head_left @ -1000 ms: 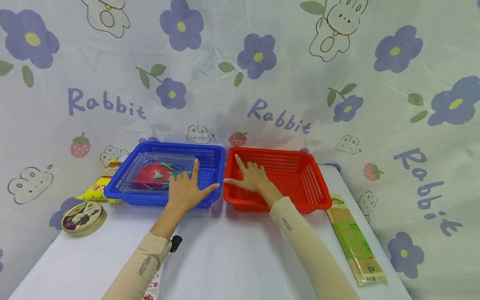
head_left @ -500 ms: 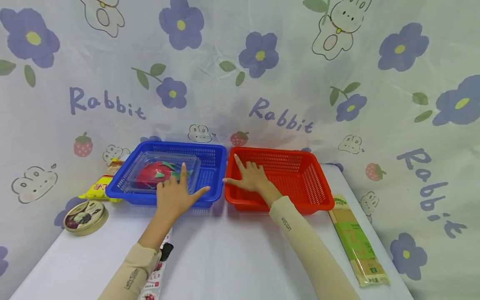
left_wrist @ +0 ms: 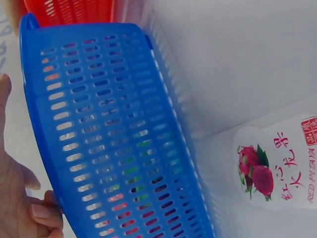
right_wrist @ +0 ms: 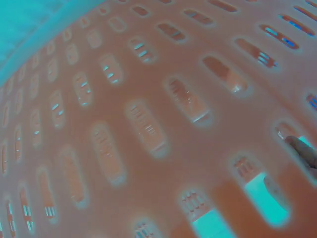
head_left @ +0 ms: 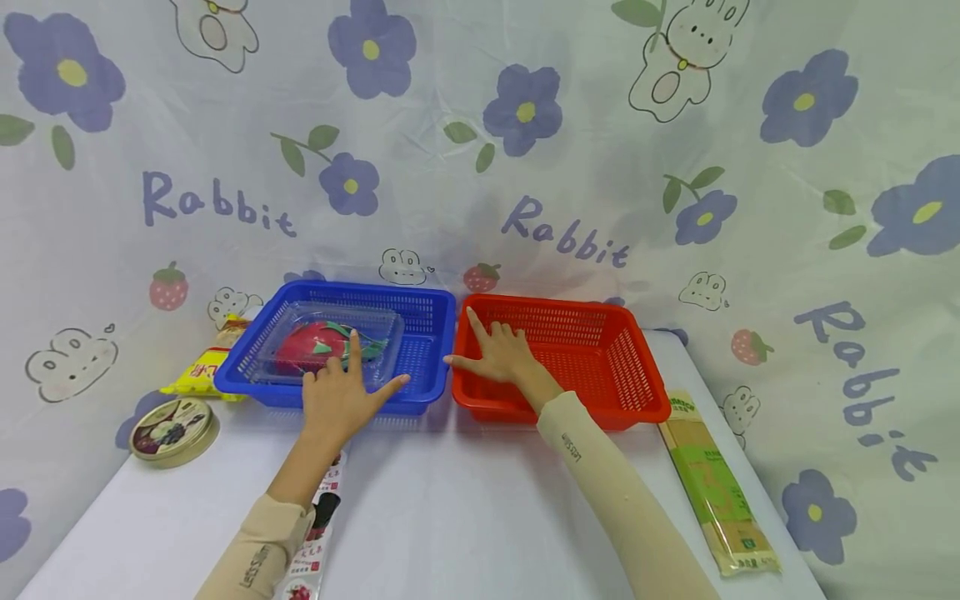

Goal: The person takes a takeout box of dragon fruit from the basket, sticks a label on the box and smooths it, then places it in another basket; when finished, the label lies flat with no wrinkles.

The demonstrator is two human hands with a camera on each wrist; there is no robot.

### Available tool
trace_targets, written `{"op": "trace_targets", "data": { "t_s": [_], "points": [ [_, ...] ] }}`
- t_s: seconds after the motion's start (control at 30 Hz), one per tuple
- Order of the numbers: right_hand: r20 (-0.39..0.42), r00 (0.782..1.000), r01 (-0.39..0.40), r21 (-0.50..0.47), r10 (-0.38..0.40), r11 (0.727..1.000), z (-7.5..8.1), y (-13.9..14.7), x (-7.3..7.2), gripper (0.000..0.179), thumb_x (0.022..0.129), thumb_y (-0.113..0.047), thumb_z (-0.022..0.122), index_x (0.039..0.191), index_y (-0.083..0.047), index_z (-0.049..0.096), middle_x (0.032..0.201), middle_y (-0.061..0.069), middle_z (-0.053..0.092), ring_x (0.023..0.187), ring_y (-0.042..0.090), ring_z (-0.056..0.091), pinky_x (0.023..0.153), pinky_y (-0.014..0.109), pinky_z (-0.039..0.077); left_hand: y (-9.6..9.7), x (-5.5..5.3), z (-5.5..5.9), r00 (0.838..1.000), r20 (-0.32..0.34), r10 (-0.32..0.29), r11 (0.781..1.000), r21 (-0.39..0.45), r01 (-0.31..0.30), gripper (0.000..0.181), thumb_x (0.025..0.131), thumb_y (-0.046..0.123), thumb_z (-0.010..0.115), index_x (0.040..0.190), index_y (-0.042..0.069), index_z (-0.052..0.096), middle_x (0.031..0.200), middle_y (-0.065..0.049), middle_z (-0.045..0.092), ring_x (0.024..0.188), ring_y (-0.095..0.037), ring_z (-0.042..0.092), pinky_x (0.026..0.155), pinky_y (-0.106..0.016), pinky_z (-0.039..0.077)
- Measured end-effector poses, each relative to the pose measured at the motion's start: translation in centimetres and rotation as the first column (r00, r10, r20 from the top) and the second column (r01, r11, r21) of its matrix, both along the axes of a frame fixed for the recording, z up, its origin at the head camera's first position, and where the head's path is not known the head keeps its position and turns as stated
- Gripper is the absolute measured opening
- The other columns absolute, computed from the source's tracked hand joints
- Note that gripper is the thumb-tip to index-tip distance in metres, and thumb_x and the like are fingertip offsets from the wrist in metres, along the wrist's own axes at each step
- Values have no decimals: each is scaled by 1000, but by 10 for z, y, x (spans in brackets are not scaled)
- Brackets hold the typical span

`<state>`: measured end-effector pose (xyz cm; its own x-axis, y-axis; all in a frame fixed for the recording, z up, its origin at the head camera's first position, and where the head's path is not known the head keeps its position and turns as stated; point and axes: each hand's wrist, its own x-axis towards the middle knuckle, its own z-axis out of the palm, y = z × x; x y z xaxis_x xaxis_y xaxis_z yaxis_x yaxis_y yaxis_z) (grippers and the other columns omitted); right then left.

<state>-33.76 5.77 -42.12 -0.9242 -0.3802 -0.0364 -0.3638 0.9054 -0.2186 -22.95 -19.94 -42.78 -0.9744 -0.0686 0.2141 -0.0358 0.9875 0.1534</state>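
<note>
The left hand (head_left: 333,404) has slid to the left and a little back toward the person, away from the gap between the two baskets. The right hand (head_left: 506,358) looks like it is in the same spot as before. As the left arm has moved over, more of the strip of stickers (head_left: 307,558) shows on the white table (head_left: 450,517).

The left hand is now over the front edge of the blue basket (head_left: 431,398). Its pointing finger is straight, its thumb sticks out wide, and the other fingers bend a bit. It is not pinching anything. It is hard to tell if the fingers touch the edge.

The clear box (head_left: 386,321), with a red fruit (head_left: 303,348) with green leaves inside it, sits in the left part of the blue basket, just past the left fingers. It does not seem to have moved in the basket.

The right hand is over the left end of the red basket (head_left: 585,412). Its thumb and pointing finger are spread far apart, with no thing between them. Touching or not, the pictures do not show. With both hands holding nothing, this seems like a moment between moves.
</note>
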Motion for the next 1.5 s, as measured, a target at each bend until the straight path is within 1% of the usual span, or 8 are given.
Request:
{"op": "trace_targets", "data": {
  "t_s": [0.17, 0.27, 0.4, 0.67, 0.97, 1.2, 1.3, 1.5],
  "points": [
    [31, 999, -10, -26, 11, 1000, 1, -3, 2, 107, 81, -87, 38, 160, -30, -5, 160, 23, 26, 148, 46, 23, 118, 62, 14, -4, 4, -6, 1000, -5, 31, 999, 22, -31, 119, 83, 87, 36, 158, 0, 8, 117, -40, 53, 97, -51, 57, 86, -62, 40],
    [40, 999, -13, -28, 15, 1000, 2, -5, 3, 106, 81, -86, 38, 160, -31, -6, 161, 23, 24, 148, 46, 20, 119, 62, 13, -6, 6, -8, 999, -17, 42, 999, 34, -41, 119, 83, 87, 37, 158, 0, 8, 117, -40, 53, 97, -51, 57, 86, -62, 39],
    [36, 999, -14, -32, 16, 999, 2, -5, 3, 105, 82, -85, 40, 160, -30, -6, 161, 24, 24, 149, 46, 20, 118, 62, 14, -7, 9, -8, 998, -31, 49, 998, 40, -48, 119, 83, 86, 39, 158, 0, 8, 116, -39, 54, 96, -50, 56, 84, -60, 38],
    [33, 999, -5, -28, 6, 1000, 2, -6, 2, 105, 81, -86, 39, 160, -31, -5, 161, 23, 25, 149, 46, 20, 118, 62, 14, -8, 14, -13, 996, -69, 62, 997, 39, -60, 118, 83, 83, 45, 158, -1, 10, 108, -36, 53, 84, -45, 55, 76, -56, 40],
    [27, 1000, -11, -18, 11, 1000, 2, -7, 1, 105, 81, -86, 38, 160, -32, -6, 161, 23, 25, 149, 45, 19, 118, 62, 14, -9, 19, -17, 988, -105, 111, 993, 42, -107, 119, 83, 80, 51, 157, -4, 12, 103, -35, 50, 72, -43, 52, 71, -55, 37],
    [27, 1000, -16, -32, 17, 999, -1, -7, -1, 105, 81, -86, 37, 160, -32, -6, 161, 22, 24, 149, 45, 19, 118, 62, 15, -12, 23, -18, 985, -99, 143, 990, 25, -141, 120, 83, 82, 45, 156, -6, 11, 105, -38, 52, 71, -42, 52, 70, -53, 36],
    [24, 1000, -19, -33, 19, 999, -2, -8, -2, 105, 81, -86, 37, 160, -32, -6, 161, 22, 25, 149, 45, 19, 118, 62, 15, -11, 25, -18, 982, -99, 161, 987, 26, -160, 120, 84, 80, 48, 156, -7, 10, 105, -39, 52, 69, -42, 51, 70, -53, 36],
    [7, 1000, -20, -60, 21, 998, -2, -10, -2, 105, 81, -86, 37, 160, -31, -6, 160, 21, 27, 148, 44, 23, 118, 62, 18, -8, 26, -19, 978, -100, 185, 982, 41, -182, 120, 84, 81, 46, 156, -7, 5, 102, -37, 52, 68, -41, 51, 71, -53, 35]
  ]
}}
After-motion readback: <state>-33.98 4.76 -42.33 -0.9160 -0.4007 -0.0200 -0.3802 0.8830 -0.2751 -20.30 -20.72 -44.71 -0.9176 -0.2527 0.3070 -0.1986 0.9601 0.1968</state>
